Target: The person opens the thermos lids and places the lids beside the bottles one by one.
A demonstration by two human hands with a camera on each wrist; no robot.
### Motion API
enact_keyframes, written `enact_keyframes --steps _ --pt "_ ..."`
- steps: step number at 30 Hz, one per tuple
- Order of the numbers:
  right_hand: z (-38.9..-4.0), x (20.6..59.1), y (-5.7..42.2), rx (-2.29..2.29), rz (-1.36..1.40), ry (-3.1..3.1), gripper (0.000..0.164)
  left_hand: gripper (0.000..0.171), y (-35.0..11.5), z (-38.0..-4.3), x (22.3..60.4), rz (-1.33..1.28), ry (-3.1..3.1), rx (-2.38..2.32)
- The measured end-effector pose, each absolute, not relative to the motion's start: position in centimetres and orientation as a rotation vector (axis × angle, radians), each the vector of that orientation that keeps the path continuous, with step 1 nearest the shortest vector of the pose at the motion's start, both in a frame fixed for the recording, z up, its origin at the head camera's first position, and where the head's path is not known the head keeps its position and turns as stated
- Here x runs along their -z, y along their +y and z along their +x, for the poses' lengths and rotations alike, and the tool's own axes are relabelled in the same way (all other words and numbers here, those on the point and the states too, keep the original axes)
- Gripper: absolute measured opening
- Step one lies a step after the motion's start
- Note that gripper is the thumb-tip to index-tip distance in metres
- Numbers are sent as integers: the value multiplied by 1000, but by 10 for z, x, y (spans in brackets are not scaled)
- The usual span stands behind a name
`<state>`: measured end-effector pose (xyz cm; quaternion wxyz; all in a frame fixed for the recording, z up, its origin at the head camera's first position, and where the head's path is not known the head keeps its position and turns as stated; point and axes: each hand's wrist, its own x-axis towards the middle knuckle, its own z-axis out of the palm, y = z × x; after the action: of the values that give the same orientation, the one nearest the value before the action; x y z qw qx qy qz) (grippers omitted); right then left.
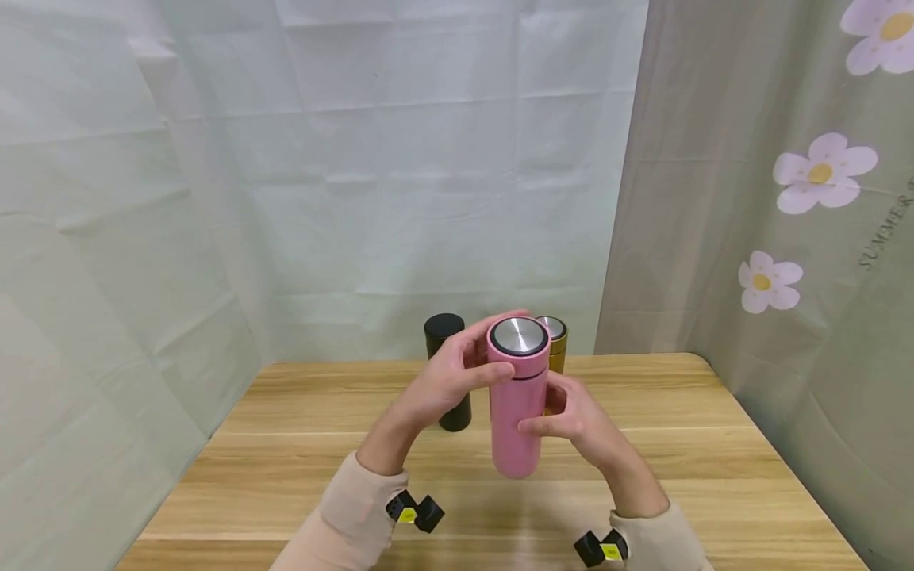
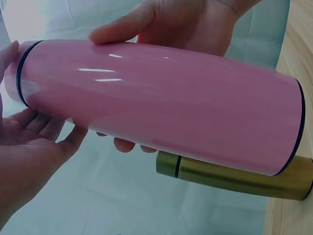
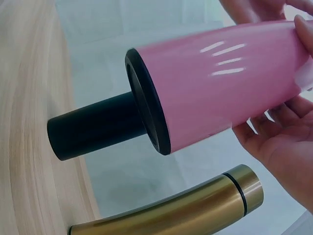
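A pink thermos bottle with a silver disc on its lid is held upright above the table. My left hand grips the lid from the left, thumb across its near side. Lower down, my right hand holds the body from the right, its thumb on the front. The left wrist view shows the pink bottle between the two hands, a dark seam under its lid. Its black base faces the camera in the right wrist view, clear of the wooden top.
Behind the left hand a black bottle stands on the wooden table. A gold bottle stands behind the pink one, partly hidden by it. Pale curtains hang around the back and sides, with printed flowers on the right.
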<state>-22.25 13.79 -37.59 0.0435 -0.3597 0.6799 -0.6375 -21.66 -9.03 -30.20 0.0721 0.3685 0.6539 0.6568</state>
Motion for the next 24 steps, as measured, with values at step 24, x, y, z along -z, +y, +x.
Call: enact_keyframes --steps 24 --pt "-225 377 141 1936 -1164 1983 52 77 -91 -218 301 1155 1950 -1942"
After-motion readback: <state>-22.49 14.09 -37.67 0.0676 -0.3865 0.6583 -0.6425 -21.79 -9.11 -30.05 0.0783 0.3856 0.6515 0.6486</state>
